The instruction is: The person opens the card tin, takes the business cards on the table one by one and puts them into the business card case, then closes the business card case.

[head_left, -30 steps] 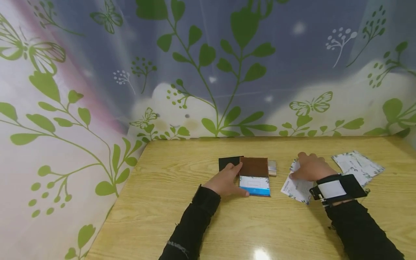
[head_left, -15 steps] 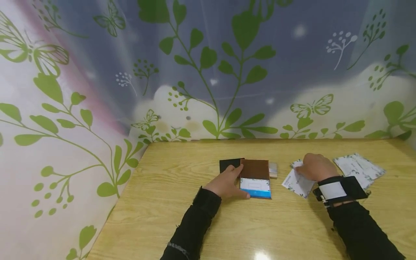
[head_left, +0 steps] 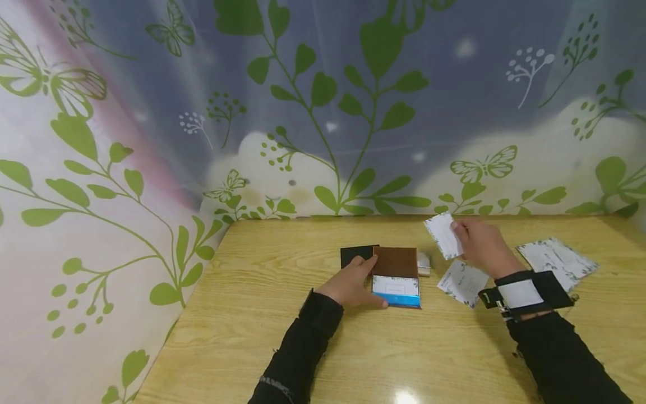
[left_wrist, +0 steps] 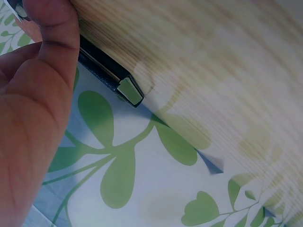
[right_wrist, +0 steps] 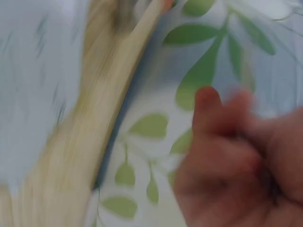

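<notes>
In the head view my left hand (head_left: 348,286) touches the left side of an opened brown card case (head_left: 395,262). Its index finger lies at the upper left edge and its thumb at the lower left corner. A white card with leaf print shows in the case above a shiny blue strip. My right hand (head_left: 487,247) pinches a leaf-edged white card (head_left: 443,235) by its right side, raised above the table. Below it another printed card (head_left: 461,283) lies on the wood. The right wrist view is blurred; the right hand (right_wrist: 222,161) shows there with bent fingers.
A black case (head_left: 353,255) sits behind the left hand, partly covered. Just right of the brown case is a small silvery object (head_left: 424,264). Several leaf-printed cards (head_left: 560,258) lie overlapping at the right. A patterned curtain (head_left: 323,112) hangs behind the wooden table (head_left: 404,348).
My right hand has picked a card up off the ones on the table and lifted it up and to the left. The left hand has stayed at the card case.
</notes>
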`<state>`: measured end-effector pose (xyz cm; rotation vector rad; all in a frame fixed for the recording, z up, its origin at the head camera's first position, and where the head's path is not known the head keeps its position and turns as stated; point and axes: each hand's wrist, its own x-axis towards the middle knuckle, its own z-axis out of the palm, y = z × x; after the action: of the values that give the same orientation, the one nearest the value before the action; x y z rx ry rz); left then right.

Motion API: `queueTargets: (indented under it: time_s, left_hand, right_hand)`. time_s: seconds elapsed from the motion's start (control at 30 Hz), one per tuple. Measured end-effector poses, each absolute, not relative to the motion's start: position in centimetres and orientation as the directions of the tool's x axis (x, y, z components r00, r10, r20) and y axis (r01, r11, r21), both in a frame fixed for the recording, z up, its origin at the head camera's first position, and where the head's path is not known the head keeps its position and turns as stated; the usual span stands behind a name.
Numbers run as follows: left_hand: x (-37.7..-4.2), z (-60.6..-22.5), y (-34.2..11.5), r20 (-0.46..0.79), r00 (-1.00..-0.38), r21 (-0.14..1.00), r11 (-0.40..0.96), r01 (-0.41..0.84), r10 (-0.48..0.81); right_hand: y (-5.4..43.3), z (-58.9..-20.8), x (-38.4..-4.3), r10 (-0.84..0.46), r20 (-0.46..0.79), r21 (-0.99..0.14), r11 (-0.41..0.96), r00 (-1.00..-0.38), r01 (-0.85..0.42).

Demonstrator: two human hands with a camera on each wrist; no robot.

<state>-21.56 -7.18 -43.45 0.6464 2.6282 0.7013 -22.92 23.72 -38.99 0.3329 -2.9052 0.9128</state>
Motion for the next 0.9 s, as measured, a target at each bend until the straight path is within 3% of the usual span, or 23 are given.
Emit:
queueTargets:
  time_s: [0.2,0.53,0.9]
  left_hand:
    - [-21.6,-43.5,-7.1,-0.203,-0.841,0.531,0.778,0.335,0.501]
    - [-21.7,-43.4,-6.9,-0.194,-0.846,0.534,0.776,0.334,0.497]
    - [-21.7,-43.5,-7.0,-0.197,-0.846,0.510,0.788,0.343,0.496]
  right_hand:
    - [21.5,-40.0,-22.6,-0.513,0.016,-0.701,0.606,-0.858,-0.376]
    - [18.1,-42.1,-22.4,-0.494,0.053,-0.606,0.675,-0.868,-0.421]
    - [17.6,-42.5,-22.3,-0.590,0.021,-0.573,0.654,-0.807,-0.493]
